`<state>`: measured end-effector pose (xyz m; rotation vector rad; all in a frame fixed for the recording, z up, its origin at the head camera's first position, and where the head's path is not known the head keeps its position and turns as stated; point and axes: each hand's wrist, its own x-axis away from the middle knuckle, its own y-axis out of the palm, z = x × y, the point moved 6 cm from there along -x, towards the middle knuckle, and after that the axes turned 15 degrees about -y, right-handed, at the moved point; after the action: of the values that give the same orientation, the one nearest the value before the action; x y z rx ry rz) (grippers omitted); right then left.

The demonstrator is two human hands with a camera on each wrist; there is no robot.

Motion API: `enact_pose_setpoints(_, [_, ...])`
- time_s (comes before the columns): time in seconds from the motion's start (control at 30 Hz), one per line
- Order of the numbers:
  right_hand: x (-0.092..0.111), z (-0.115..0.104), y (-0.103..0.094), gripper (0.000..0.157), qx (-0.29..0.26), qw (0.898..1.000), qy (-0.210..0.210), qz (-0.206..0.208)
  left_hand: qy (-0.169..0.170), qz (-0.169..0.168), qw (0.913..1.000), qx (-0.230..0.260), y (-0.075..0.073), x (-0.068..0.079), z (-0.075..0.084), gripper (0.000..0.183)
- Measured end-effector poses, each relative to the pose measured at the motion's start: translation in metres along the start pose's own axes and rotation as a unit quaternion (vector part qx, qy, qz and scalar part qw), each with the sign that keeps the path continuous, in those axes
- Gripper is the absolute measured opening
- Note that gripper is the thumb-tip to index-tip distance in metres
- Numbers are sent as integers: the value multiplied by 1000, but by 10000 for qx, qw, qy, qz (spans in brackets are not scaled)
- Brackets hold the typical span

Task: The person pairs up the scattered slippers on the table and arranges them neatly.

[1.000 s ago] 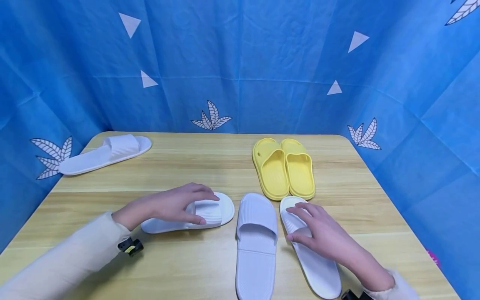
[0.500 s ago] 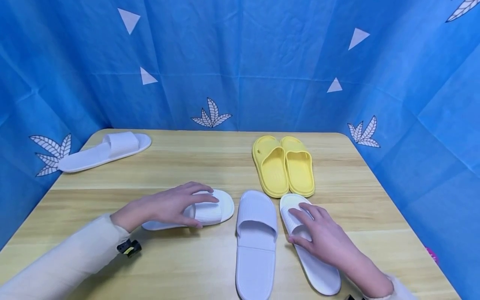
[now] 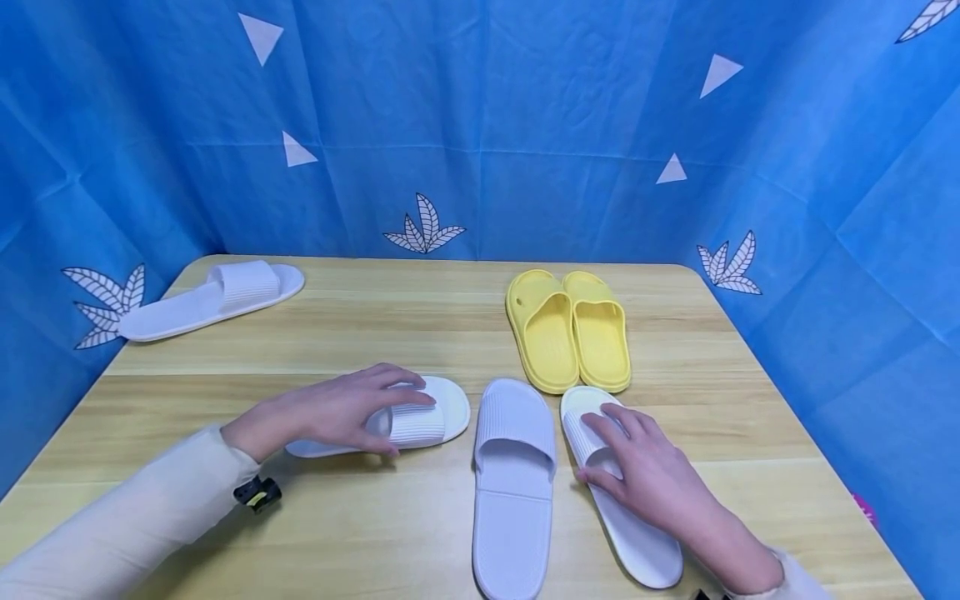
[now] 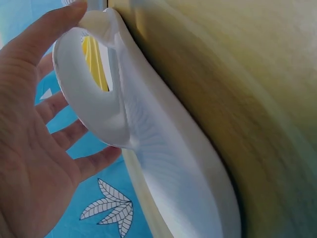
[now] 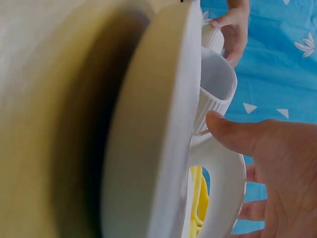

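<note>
My left hand (image 3: 348,412) spreads loosely over a white slide slipper (image 3: 450,404) lying sideways. In the left wrist view the thumb (image 4: 59,22) is at the edge of that slipper's strap (image 4: 89,104), the other fingers behind it. My right hand (image 3: 656,471) spans the ribbed strap of another white slipper (image 3: 645,542), which lies slanted. In the right wrist view the thumb (image 5: 230,134) stays out to the side of its strap (image 5: 228,173), with fingers partly hidden behind. Neither hand curls tightly round its slipper. Between them lies a third white slipper (image 3: 512,533), toe facing away.
A pair of yellow slippers (image 3: 551,342) sits side by side behind the right-hand slipper. One more white slipper (image 3: 213,302) lies at the far left corner of the wooden table (image 3: 375,533). A blue curtain (image 3: 480,100) surrounds the table's back and sides.
My left thumb has shifted slightly toward me and left, and the right fingers slightly right. The slippers stay in place on the table; the head view has tilted a little.
</note>
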<state>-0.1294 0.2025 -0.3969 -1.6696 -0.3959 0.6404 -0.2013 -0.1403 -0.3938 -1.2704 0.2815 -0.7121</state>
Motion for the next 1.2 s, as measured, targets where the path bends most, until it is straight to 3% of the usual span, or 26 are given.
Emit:
enact_pose_setpoints(0.53, [-6,1,-1,68,44,9999,76,113,92,-4,9998,-158,2,1,-2,68])
enact_pose_setpoints(0.8, [-9,-1,-2,64,100,9999,126,11,218,-46,9998,9,3,0,-3,66])
enact_pose_setpoints(1.2, [-7,-1,0,73,44,9995,234,-205,211,66,9997,61,3,-1,-5,63])
